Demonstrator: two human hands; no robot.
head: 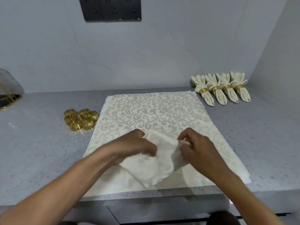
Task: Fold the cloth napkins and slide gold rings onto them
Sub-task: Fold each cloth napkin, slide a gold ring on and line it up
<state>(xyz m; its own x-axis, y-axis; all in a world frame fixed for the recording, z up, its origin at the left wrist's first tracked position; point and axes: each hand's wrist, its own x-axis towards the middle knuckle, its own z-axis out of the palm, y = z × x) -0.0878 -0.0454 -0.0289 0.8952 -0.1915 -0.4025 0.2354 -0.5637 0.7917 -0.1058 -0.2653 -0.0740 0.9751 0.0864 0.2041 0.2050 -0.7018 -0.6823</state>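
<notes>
My left hand [138,143] and right hand [196,146] pinching opposite sides of a folded napkin [155,161], fingers curled into its cloth, napkin between my hands atop a flat patterned cloth [154,114], loose gold rings [81,119] left, four ringed napkins [222,88] far right.

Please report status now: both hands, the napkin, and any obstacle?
Left hand and right hand each grip the napkin, half folded. Loose gold rings wait left. Nothing in the way.

Your speckled grey worktop [40,143] carries a patterned cloth [154,111], loose gold rings [81,119] left, four ringed napkins [222,88] far right.
</notes>
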